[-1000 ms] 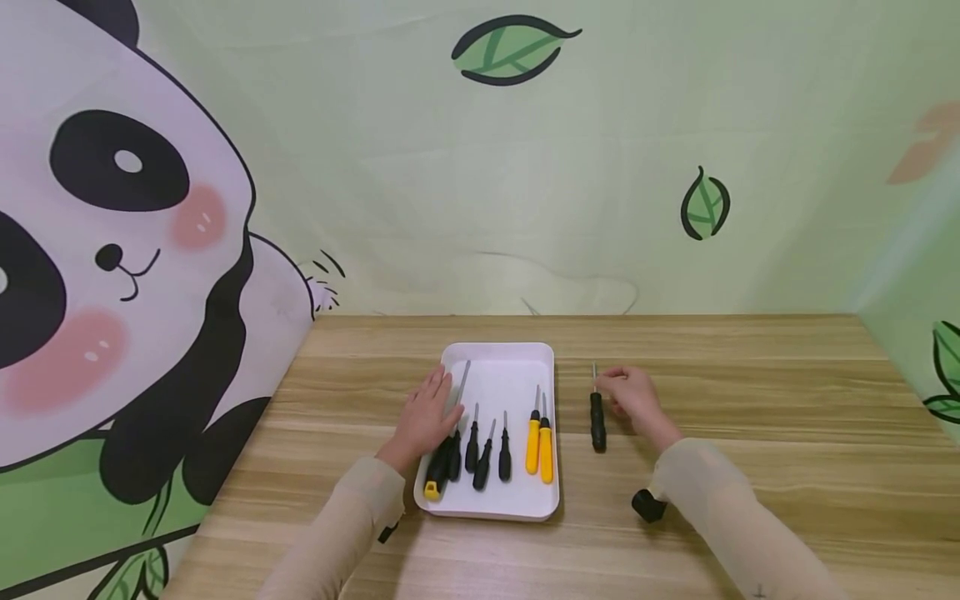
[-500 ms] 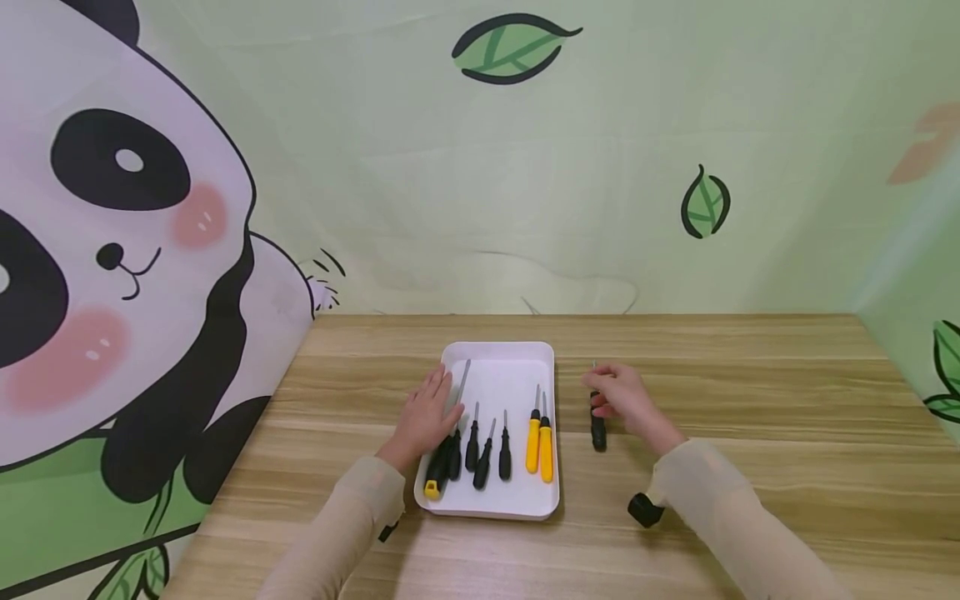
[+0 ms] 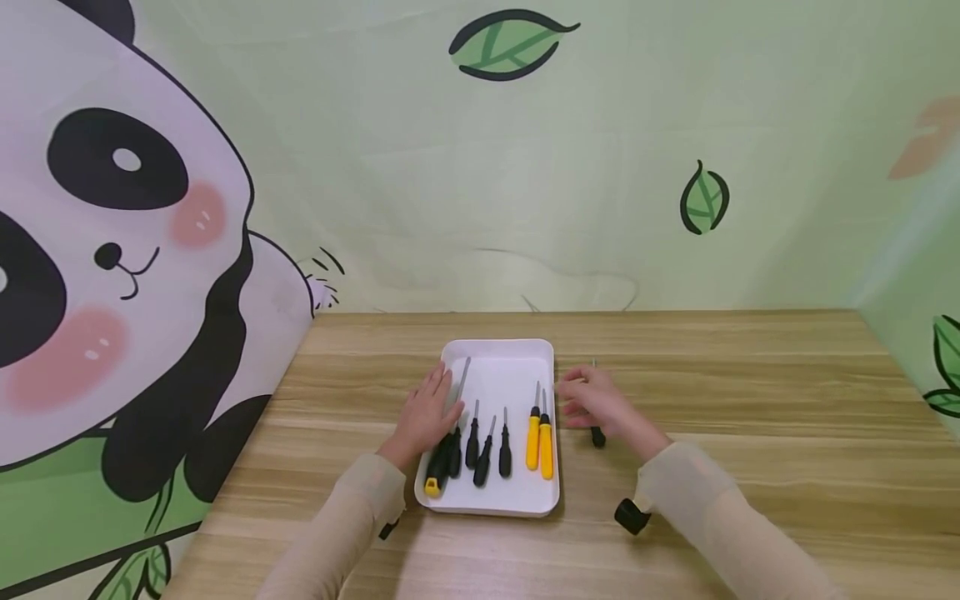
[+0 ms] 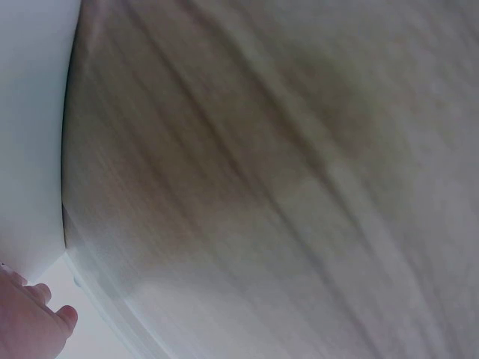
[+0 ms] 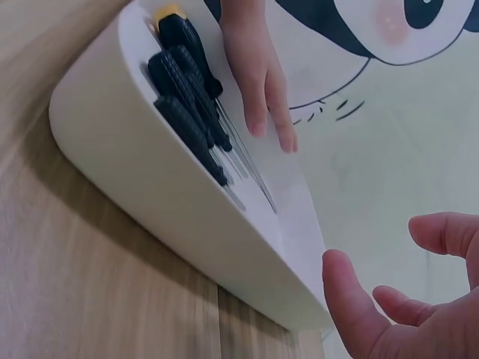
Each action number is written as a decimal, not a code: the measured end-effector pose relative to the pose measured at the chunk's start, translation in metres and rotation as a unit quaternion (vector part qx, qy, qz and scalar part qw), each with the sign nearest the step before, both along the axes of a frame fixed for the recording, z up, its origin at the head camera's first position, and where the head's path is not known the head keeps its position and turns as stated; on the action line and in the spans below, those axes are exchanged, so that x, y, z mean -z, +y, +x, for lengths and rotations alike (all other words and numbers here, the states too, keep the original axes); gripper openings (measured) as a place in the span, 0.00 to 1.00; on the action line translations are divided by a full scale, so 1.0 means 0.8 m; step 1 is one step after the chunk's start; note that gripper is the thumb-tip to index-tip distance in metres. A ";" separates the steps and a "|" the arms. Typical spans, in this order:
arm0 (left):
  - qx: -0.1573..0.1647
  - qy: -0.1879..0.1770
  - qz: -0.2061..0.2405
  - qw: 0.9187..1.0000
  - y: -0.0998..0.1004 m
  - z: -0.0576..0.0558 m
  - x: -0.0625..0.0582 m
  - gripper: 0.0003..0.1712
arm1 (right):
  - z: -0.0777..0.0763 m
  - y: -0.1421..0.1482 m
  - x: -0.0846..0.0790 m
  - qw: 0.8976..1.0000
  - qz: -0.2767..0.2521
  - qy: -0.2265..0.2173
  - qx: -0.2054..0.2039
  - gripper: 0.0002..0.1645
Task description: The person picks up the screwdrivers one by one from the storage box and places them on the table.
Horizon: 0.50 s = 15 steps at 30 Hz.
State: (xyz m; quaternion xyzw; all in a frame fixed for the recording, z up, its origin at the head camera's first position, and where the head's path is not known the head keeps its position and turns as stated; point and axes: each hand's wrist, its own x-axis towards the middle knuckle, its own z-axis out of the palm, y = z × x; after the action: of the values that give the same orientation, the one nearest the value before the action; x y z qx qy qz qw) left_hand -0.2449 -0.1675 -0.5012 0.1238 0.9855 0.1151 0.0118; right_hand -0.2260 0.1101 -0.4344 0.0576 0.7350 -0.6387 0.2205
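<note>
My left hand rests with straight fingers over the left rim of a white tray. Inside the tray lie several black-handled screwdrivers, one larger black screwdriver with a yellow end and two yellow-handled screwdrivers. Just right of the tray, my right hand hovers with loosely bent fingers. Another black screwdriver lies on the table under it, mostly hidden. In the right wrist view, thumb and fingers stand apart with nothing between them, near the tray's wall.
The wood-grain table reaches back to a green wall cloth printed with a panda and leaves. A black wrist camera hangs below the right sleeve. The left wrist view shows mostly blurred tabletop.
My right hand has moved left from the loose black screwdriver toward the tray's right rim, its fingers spreading. That screwdriver stays on the table. The left hand has kept its place.
</note>
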 end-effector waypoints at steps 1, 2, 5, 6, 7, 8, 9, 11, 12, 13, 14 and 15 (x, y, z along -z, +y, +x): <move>-0.001 -0.001 0.000 1.000 0.000 0.000 0.000 0.37 | 0.001 -0.002 0.000 1.000 0.001 0.000 -0.004 0.29; 0.000 -0.001 0.001 1.000 0.000 0.000 0.000 0.37 | 0.002 -0.005 -0.001 1.000 0.004 0.000 -0.007 0.28; -0.001 -0.002 -0.001 1.000 0.000 0.000 0.001 0.37 | 0.005 -0.011 -0.001 1.000 0.014 0.006 -0.015 0.28; -0.001 -0.002 -0.001 1.000 0.000 0.000 0.001 0.37 | 0.006 -0.013 -0.001 1.000 0.021 0.010 -0.021 0.28; -0.001 -0.002 0.000 1.000 0.000 0.000 0.001 0.37 | 0.007 -0.015 -0.001 0.999 0.028 0.014 -0.023 0.27; -0.001 -0.002 0.000 1.000 0.000 0.000 0.001 0.36 | 0.008 -0.017 -0.001 0.999 0.036 0.020 -0.026 0.27; -0.001 -0.002 0.000 1.000 0.000 0.000 0.001 0.36 | 0.008 -0.019 0.000 0.998 0.043 0.025 -0.027 0.27; -0.001 -0.001 0.001 1.000 0.000 0.000 0.000 0.36 | 0.009 -0.023 0.002 0.997 0.063 0.036 -0.032 0.26; -0.001 -0.001 0.001 1.000 0.000 0.000 0.000 0.36 | 0.010 -0.025 0.002 0.996 0.072 0.042 -0.036 0.26; -0.001 -0.001 0.001 1.000 0.000 0.000 0.000 0.36 | 0.011 -0.027 0.003 0.995 0.079 0.046 -0.037 0.26; -0.002 -0.001 0.001 1.000 0.000 0.000 0.000 0.36 | 0.011 -0.029 0.004 0.994 0.085 0.050 -0.038 0.25; -0.002 -0.001 0.001 1.000 0.000 0.001 0.000 0.36 | 0.012 -0.031 0.004 0.993 0.093 0.052 -0.041 0.26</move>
State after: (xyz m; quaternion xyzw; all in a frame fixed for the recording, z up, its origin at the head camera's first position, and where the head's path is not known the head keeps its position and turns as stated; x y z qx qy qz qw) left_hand -0.2444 -0.1678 -0.5015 0.1216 0.9857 0.1160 0.0124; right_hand -0.2165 0.0855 -0.4378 0.0139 0.8032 -0.5605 0.2014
